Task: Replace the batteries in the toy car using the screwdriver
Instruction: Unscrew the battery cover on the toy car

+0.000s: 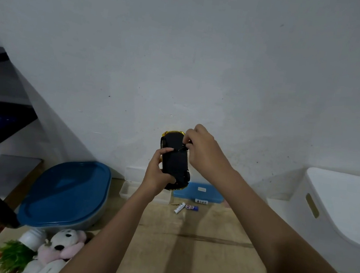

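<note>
Two bare hands hold the toy car up in the air above the wooden worktop, in front of the white wall. The car is turned with its black underside toward the camera, and its yellow body shows only at the edges. The left hand grasps the lower part of the car, with the fingers closed around its side. The right hand pinches a small dark tool, probably the screwdriver, whose tip touches the underside. Below, two batteries lie on the worktop, near a blue box
</note>
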Action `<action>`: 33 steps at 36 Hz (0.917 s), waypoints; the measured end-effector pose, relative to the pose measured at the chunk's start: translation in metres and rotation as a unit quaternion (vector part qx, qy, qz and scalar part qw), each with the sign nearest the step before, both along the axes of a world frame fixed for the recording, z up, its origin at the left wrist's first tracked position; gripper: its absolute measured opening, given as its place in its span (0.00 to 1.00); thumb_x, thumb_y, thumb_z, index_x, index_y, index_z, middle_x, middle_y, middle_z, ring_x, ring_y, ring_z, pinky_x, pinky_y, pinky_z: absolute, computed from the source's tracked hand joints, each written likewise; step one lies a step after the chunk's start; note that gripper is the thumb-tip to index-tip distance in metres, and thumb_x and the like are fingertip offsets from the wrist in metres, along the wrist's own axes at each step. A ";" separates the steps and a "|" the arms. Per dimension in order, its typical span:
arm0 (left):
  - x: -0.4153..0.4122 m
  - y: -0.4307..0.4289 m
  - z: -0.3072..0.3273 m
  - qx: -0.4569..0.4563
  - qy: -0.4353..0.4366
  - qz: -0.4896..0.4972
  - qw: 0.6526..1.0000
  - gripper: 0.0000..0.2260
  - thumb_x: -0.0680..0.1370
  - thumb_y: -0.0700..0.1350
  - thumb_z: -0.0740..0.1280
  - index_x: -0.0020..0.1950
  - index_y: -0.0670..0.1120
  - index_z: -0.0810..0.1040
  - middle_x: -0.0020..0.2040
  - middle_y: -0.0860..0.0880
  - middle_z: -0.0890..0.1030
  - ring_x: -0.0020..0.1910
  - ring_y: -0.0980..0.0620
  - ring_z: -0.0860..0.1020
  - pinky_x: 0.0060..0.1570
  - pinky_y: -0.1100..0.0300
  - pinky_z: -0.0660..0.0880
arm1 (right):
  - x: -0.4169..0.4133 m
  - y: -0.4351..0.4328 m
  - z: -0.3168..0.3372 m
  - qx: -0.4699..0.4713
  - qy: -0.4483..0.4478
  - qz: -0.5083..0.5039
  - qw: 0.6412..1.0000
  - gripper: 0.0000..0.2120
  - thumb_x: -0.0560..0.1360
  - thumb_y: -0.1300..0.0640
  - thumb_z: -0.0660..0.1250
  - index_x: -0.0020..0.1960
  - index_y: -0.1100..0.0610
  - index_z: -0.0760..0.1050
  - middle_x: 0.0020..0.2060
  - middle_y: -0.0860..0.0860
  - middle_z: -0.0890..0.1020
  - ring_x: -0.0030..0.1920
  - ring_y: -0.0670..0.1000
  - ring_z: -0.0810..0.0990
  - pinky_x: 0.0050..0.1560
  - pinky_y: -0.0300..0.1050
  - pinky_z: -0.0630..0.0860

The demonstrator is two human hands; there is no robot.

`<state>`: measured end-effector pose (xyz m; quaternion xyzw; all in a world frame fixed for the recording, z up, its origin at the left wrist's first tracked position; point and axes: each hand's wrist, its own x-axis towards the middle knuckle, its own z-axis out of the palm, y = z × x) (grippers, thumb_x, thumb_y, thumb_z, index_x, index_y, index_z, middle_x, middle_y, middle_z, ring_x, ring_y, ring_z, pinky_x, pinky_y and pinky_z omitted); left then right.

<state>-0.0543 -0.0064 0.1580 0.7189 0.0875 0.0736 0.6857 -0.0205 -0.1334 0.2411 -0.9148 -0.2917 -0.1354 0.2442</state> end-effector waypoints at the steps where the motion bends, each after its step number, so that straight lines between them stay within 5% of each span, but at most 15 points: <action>1: 0.000 0.000 0.000 -0.002 0.001 0.001 1.000 0.34 0.63 0.22 0.66 0.59 0.54 0.70 0.62 0.44 0.71 0.54 0.45 0.74 0.31 0.62 0.79 | 0.000 -0.001 0.000 -0.004 0.008 0.020 1.000 0.09 0.74 0.70 0.59 0.51 0.61 0.74 0.49 0.55 0.72 0.48 0.56 0.74 0.45 0.45 0.72; 4: 0.000 0.001 0.001 -0.013 0.006 0.001 1.000 0.34 0.63 0.22 0.66 0.59 0.54 0.70 0.61 0.43 0.72 0.51 0.47 0.75 0.30 0.62 0.78 | -0.004 -0.001 0.000 -0.006 0.006 0.025 1.000 0.09 0.77 0.65 0.60 0.57 0.60 0.72 0.51 0.55 0.70 0.51 0.56 0.72 0.48 0.48 0.74; 8: -0.001 0.003 -0.001 -0.018 0.012 0.006 1.000 0.33 0.63 0.22 0.65 0.57 0.55 0.71 0.60 0.43 0.72 0.53 0.44 0.75 0.32 0.57 0.79 | -0.005 -0.001 0.003 -0.050 0.018 -0.080 0.995 0.16 0.81 0.49 0.53 0.56 0.62 0.68 0.45 0.54 0.66 0.39 0.54 0.70 0.37 0.44 0.65; 12: -0.002 0.002 -0.002 -0.023 0.013 0.007 1.000 0.34 0.62 0.21 0.65 0.57 0.55 0.72 0.60 0.43 0.72 0.53 0.44 0.75 0.35 0.54 0.80 | 0.000 -0.001 0.003 -0.044 0.002 -0.039 0.998 0.06 0.79 0.62 0.57 0.49 0.63 0.72 0.44 0.54 0.69 0.42 0.55 0.72 0.38 0.44 0.66; 15: -0.001 0.003 -0.002 -0.036 0.012 0.012 0.999 0.34 0.62 0.22 0.66 0.58 0.55 0.72 0.59 0.43 0.73 0.52 0.45 0.76 0.34 0.55 0.80 | 0.000 -0.003 -0.001 -0.035 0.001 0.014 0.999 0.10 0.72 0.72 0.61 0.48 0.62 0.75 0.50 0.55 0.71 0.49 0.55 0.72 0.45 0.49 0.75; 18: 0.000 0.005 -0.002 -0.059 0.015 0.022 0.998 0.35 0.62 0.21 0.65 0.58 0.55 0.72 0.58 0.44 0.74 0.54 0.44 0.75 0.34 0.56 0.78 | -0.004 -0.004 -0.001 -0.032 0.003 -0.012 0.999 0.09 0.78 0.61 0.60 0.57 0.61 0.70 0.52 0.56 0.70 0.47 0.57 0.74 0.44 0.48 0.73; 20: 0.000 0.006 -0.002 -0.065 0.017 0.025 0.997 0.35 0.62 0.21 0.65 0.58 0.55 0.72 0.57 0.45 0.75 0.55 0.44 0.75 0.34 0.56 0.77 | -0.002 -0.005 -0.002 -0.053 0.025 -0.057 0.997 0.10 0.81 0.54 0.56 0.54 0.61 0.69 0.46 0.55 0.69 0.40 0.56 0.72 0.38 0.44 0.66; 23: -0.002 0.006 -0.003 -0.067 0.023 0.020 0.997 0.34 0.63 0.22 0.65 0.58 0.55 0.72 0.57 0.45 0.75 0.53 0.44 0.75 0.33 0.57 0.76 | 0.001 -0.006 -0.004 -0.043 0.038 -0.068 0.996 0.08 0.80 0.57 0.57 0.45 0.60 0.69 0.42 0.55 0.70 0.40 0.55 0.71 0.38 0.44 0.64; 26: -0.003 0.005 -0.004 -0.071 0.029 0.021 0.997 0.34 0.63 0.21 0.65 0.57 0.56 0.73 0.57 0.44 0.74 0.53 0.44 0.75 0.34 0.56 0.77 | 0.002 -0.006 -0.006 0.002 0.033 -0.038 0.999 0.04 0.76 0.65 0.61 0.49 0.63 0.74 0.47 0.56 0.73 0.45 0.56 0.74 0.43 0.45 0.71; 29: -0.004 0.005 -0.006 -0.073 0.021 0.018 0.997 0.34 0.63 0.22 0.66 0.55 0.59 0.73 0.57 0.45 0.74 0.55 0.41 0.75 0.38 0.52 0.78 | -0.001 -0.006 -0.006 0.023 0.019 -0.020 0.999 0.11 0.73 0.72 0.62 0.51 0.61 0.74 0.50 0.55 0.71 0.49 0.56 0.73 0.48 0.49 0.75; 33: -0.007 0.006 -0.005 -0.084 0.014 0.007 0.996 0.34 0.64 0.23 0.66 0.59 0.57 0.71 0.57 0.45 0.74 0.55 0.42 0.76 0.42 0.51 0.79 | -0.003 -0.003 -0.011 -0.021 -0.007 -0.028 0.999 0.08 0.79 0.61 0.59 0.57 0.62 0.70 0.52 0.56 0.69 0.45 0.54 0.72 0.42 0.47 0.72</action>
